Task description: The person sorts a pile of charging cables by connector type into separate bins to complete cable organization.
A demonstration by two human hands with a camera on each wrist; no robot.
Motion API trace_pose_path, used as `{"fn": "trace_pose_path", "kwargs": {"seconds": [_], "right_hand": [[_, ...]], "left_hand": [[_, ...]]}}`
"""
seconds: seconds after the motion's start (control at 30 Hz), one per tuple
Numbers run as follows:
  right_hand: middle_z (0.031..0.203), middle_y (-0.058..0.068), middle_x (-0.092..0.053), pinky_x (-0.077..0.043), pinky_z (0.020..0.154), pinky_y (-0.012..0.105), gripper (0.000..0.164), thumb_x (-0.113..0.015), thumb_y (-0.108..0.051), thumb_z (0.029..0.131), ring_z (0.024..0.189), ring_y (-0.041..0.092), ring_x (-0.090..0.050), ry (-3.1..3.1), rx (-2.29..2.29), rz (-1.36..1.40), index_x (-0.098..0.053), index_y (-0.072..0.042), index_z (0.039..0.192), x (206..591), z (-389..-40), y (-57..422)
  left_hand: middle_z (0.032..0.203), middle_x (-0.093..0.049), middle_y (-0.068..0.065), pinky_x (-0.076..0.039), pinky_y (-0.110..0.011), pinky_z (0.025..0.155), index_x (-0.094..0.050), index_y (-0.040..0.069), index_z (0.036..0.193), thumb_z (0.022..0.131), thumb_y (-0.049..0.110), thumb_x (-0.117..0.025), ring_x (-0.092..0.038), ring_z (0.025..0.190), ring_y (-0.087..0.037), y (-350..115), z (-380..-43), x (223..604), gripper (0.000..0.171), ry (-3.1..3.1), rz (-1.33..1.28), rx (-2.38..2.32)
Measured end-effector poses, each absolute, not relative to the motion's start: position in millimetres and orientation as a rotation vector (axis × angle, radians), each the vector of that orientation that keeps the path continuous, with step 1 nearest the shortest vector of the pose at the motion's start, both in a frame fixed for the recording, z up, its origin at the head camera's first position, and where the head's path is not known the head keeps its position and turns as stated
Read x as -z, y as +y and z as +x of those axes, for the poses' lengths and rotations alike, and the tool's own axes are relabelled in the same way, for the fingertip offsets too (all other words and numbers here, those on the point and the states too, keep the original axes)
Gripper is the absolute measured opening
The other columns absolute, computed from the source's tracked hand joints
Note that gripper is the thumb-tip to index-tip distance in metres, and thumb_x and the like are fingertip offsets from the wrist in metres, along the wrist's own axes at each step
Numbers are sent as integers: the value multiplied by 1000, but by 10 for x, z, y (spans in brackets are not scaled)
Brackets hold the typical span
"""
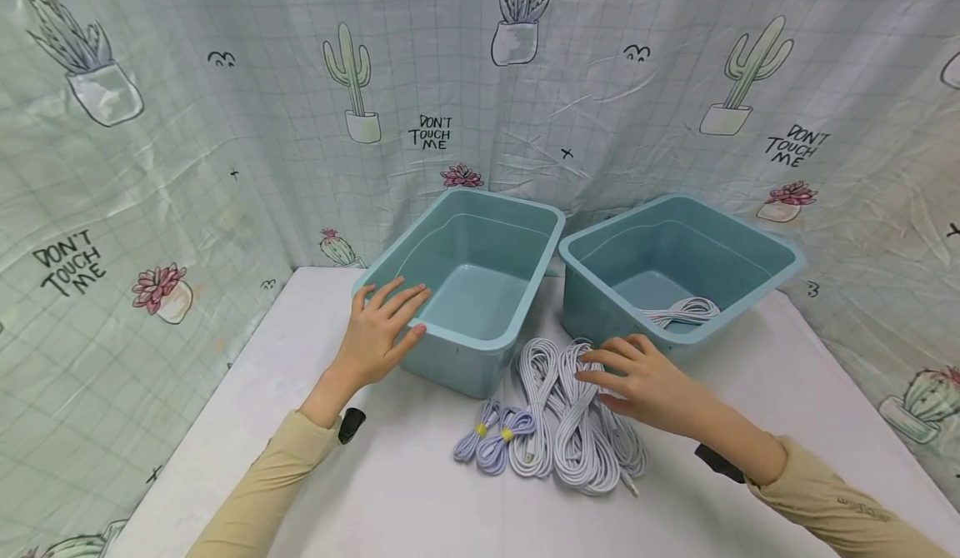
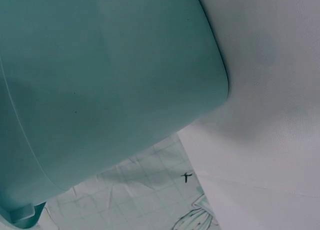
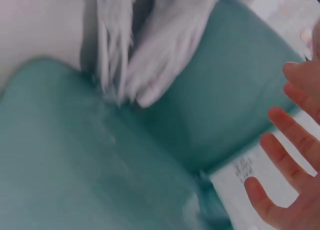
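My left hand (image 1: 380,331) lies over the front left corner of a blue-green plastic bin (image 1: 536,287), fingers spread across its rim. The left wrist view shows only that bin's outer wall (image 2: 115,90), with the hand out of sight. Over a pile of white bundled cables (image 1: 573,450) hovers my right hand (image 1: 637,375), its fingers loosely bent and overlapping the top of the pile. In the right wrist view its fingers (image 3: 285,155) are spread and hold nothing; the white cables there look blurred. Two small lilac cable coils (image 1: 495,437) with yellow ties lie left of the pile.
A second blue-green bin (image 1: 757,287) stands turned at the right, with a white cable bundle (image 1: 686,312) inside near its front corner. Both bins rest on a white-covered table (image 1: 420,500). A cactus-printed curtain (image 1: 285,108) hangs behind and along the sides.
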State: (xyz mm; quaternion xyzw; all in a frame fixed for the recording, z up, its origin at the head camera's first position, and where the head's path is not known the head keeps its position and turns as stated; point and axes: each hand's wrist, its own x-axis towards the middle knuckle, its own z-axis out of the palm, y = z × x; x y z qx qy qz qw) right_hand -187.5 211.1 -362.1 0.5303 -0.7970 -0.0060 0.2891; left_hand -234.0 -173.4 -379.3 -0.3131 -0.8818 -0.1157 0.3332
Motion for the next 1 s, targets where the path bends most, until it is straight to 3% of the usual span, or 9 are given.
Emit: {"fn": "trace_pose_path", "kwargs": {"seconds": [0.1,0.13,0.37,0.57,1.0], "right_hand": [[105,-1,-60,-38,75,38,49,-81,-24,58,95,18,-49,-2167,69,1445,-63,-21,103,3748,-1860,2070],[105,-2,-60,-38,75,38,50,-81,-25,57,95,18,-49,-2184,89,1452,-63,-22,103,3786,-1857,2060],[108,-5,-61,-38,78,40,50,-78,-34,62,97,15,-48,-2303,211,1494,-61,-26,107,3949,-1852,2026],[112,-6,-60,-40,81,42,52,-78,-27,64,99,16,-50,-2338,273,1518,-58,-29,112,4017,-1881,2007],[101,-11,-62,-41,77,41,48,-76,-20,66,95,15,-50,-2320,298,1609,-61,-33,110,4113,-1986,1966]], "left_hand": [[126,-54,-6,-24,-55,95,-51,14,126,94,53,-18,-42,121,-33,-1733,-2342,3793,61,-2299,-818,306],[126,-54,-6,-24,-55,95,-51,14,126,94,53,-18,-42,121,-33,-1733,-2342,3792,61,-2297,-818,306],[126,-54,-6,-24,-55,95,-52,13,125,94,52,-20,-42,121,-32,-1732,-2338,3795,59,-2295,-818,308],[127,-53,-6,-24,-55,96,-49,16,128,94,52,-21,-42,122,-32,-1729,-2331,3784,57,-2297,-815,310],[128,-53,-5,-23,-54,97,-48,15,129,94,53,-18,-42,122,-31,-1730,-2338,3797,60,-2311,-807,307]]}}
